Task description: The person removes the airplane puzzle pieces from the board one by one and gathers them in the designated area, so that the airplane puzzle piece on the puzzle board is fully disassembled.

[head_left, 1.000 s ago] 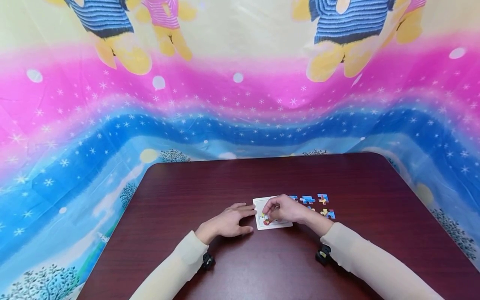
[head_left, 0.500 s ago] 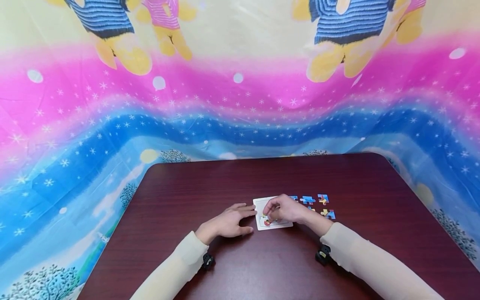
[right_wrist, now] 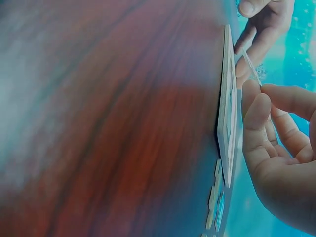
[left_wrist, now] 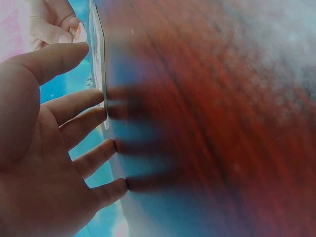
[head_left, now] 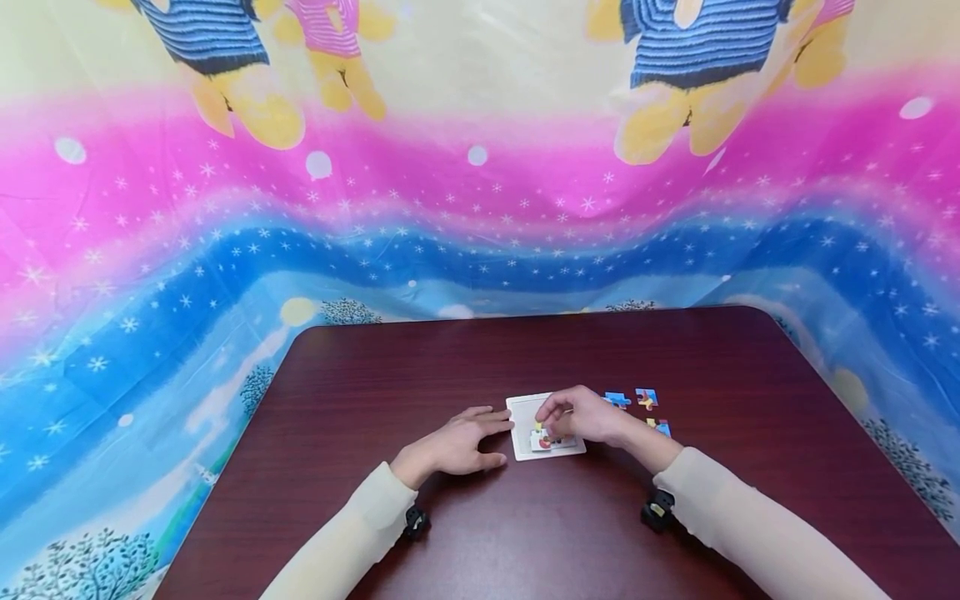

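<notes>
A white square puzzle tray [head_left: 527, 408] lies flat on the table between both hands. My right hand [head_left: 588, 415] pinches a jigsaw piece [head_left: 540, 440] between thumb and finger over the tray's near part. Edge-on in the right wrist view, that thin piece [right_wrist: 251, 65] is tilted and raised above the tray [right_wrist: 225, 108]. Part of the tray is hidden under the right hand. My left hand [head_left: 457, 442] is spread with straight fingers, fingertips at the tray's left edge. In the left wrist view, two fingertips [left_wrist: 98, 96] touch the tray's side.
Several loose jigsaw pieces lie right of the tray, among them a blue one [head_left: 617, 400], an orange and blue one [head_left: 647, 398] and another [head_left: 659, 427] partly behind the right wrist. A printed curtain [head_left: 480, 208] hangs behind the dark red table [head_left: 375, 375].
My right hand has shifted a little to the right with the jigsaw piece, now covering some loose pieces. The left hand and the tray have stayed where they were.
</notes>
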Tool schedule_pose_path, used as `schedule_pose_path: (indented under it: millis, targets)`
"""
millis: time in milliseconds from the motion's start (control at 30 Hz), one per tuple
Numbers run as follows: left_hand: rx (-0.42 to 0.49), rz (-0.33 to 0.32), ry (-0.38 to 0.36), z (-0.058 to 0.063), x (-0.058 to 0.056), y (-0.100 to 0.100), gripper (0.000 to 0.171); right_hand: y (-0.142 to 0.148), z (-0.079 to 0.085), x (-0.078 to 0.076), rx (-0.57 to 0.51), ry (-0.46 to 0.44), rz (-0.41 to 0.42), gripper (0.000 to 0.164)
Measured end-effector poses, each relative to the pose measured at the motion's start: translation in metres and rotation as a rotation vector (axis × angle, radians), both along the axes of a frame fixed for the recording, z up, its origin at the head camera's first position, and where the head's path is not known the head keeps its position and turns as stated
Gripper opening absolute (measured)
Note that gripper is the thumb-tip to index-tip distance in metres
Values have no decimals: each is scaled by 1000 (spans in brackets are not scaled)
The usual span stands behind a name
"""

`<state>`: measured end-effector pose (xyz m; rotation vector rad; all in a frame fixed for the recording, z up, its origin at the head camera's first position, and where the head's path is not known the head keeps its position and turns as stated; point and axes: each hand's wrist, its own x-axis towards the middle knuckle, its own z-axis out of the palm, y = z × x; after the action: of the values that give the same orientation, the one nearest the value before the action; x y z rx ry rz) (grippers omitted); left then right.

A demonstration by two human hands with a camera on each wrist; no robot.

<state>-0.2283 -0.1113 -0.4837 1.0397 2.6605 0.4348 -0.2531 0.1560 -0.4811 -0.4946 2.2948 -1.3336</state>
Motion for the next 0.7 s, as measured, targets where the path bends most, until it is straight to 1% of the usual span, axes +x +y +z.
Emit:
schedule_pose_path:
  millis: [167, 367, 700]
  targets:
    - [9, -10, 2, 1, 1, 1, 58, 12, -2, 1, -12, 15, 10, 16]
    - [10, -20, 5, 0, 1, 1, 57, 27, -3, 4, -43, -3, 19, 18]
    - [-8, -2, -21, 0, 1, 1, 60, 51, -3, 10, -30, -46, -29, 21]
